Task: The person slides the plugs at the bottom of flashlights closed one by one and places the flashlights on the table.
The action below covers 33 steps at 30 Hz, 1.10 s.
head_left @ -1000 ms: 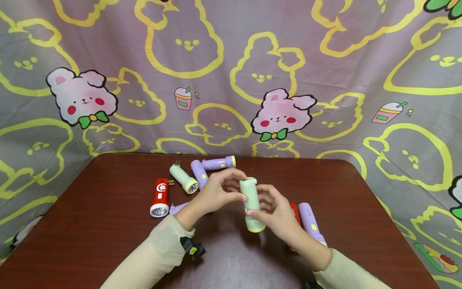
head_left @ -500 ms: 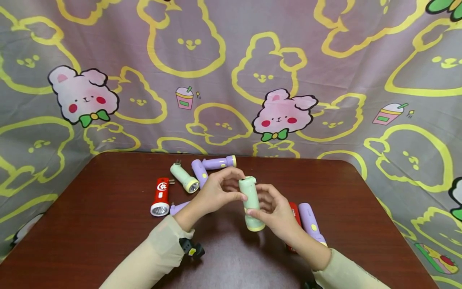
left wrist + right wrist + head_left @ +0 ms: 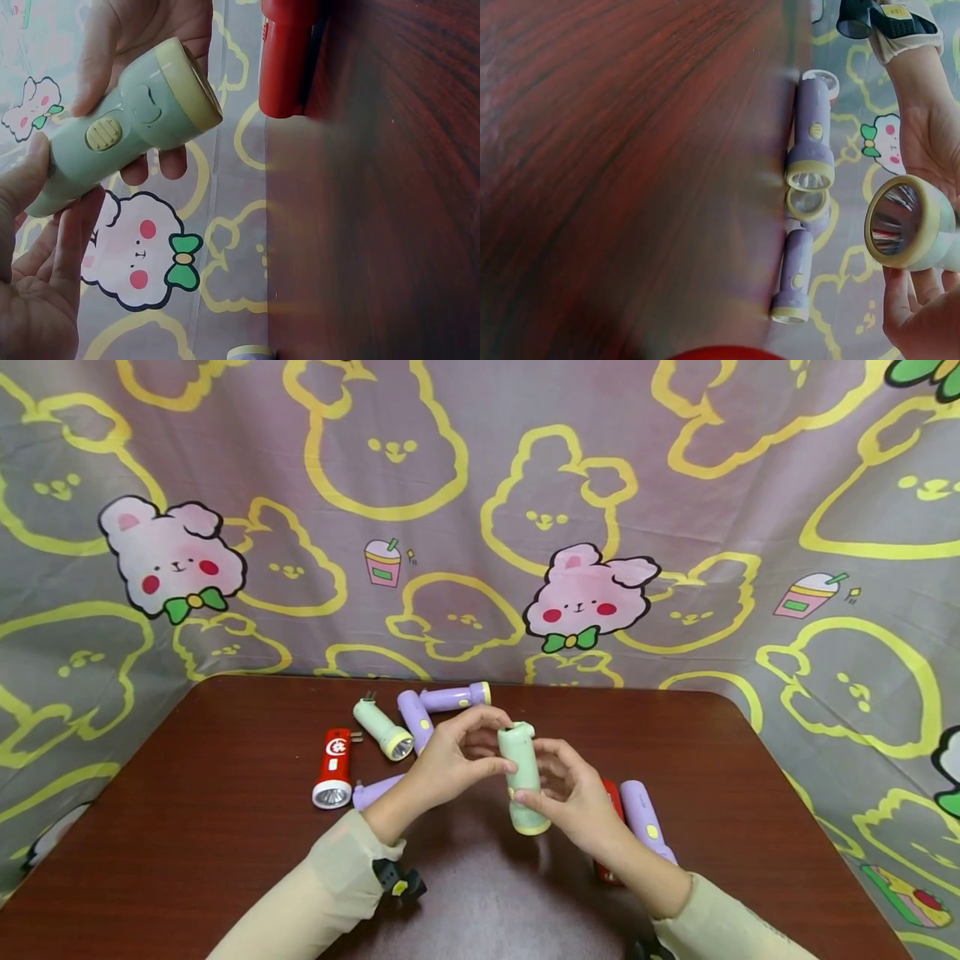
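Both hands hold one pale green flashlight (image 3: pixel 522 768) above the table, its yellow-rimmed lens end pointing down and its tail end up. My left hand (image 3: pixel 459 756) pinches it near the tail, thumb in front. Lower down, my right hand (image 3: pixel 573 793) grips the body by the yellow switch, which shows plainly on the flashlight (image 3: pixel 112 142) in the left wrist view. In the right wrist view the flashlight's reflector (image 3: pixel 897 221) faces the camera. Just right of the right hand lie a red flashlight (image 3: pixel 611 802) and a purple flashlight (image 3: pixel 647 818), the red one partly hidden behind the wrist.
Left of the hands lie a red flashlight (image 3: pixel 334 768) with plug prongs out, a green flashlight (image 3: pixel 381 727) with prongs out, and several purple flashlights (image 3: pixel 453 698). A patterned curtain (image 3: pixel 450 527) hangs behind the brown table (image 3: pixel 187 827).
The green flashlight has risen very slightly in both hands, its lens end a little higher. The grips look the same, and the flashlights on the table have stayed put.
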### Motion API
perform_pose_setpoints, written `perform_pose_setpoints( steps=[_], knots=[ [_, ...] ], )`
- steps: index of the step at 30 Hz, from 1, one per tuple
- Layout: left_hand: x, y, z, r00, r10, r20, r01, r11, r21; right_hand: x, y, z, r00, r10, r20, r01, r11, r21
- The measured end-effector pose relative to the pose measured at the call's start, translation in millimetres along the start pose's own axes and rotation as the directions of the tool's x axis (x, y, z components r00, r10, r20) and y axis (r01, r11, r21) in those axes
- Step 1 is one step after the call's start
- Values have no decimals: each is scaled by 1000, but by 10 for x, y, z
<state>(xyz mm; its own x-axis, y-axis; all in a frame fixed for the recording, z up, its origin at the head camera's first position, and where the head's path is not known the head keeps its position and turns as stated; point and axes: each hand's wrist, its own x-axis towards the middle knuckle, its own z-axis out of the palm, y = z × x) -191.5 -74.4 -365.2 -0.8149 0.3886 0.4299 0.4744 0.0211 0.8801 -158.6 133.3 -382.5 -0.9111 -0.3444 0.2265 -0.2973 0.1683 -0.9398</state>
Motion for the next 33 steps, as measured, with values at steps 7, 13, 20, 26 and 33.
perform_pose_setpoints(
  steps=[7,13,20,26,33],
  knots=[
    [-13,21,-1,1000,23,14,-23,1000,20,-19,-11,-65,999,-32,33,34,998,-46],
    [-24,43,-39,1000,9,-5,-9,1000,29,-43,30,-170,995,-96,39,100,988,-118],
    [-61,57,-93,1000,0,-21,0,1000,15,-131,52,-405,993,-117,22,117,934,-338],
    [-107,70,-160,999,-16,-39,17,999,42,-232,80,-647,992,-113,62,129,871,-474],
    [-164,65,-216,997,-37,-62,41,997,61,-370,171,-857,985,-124,123,173,794,-583]
  ],
)
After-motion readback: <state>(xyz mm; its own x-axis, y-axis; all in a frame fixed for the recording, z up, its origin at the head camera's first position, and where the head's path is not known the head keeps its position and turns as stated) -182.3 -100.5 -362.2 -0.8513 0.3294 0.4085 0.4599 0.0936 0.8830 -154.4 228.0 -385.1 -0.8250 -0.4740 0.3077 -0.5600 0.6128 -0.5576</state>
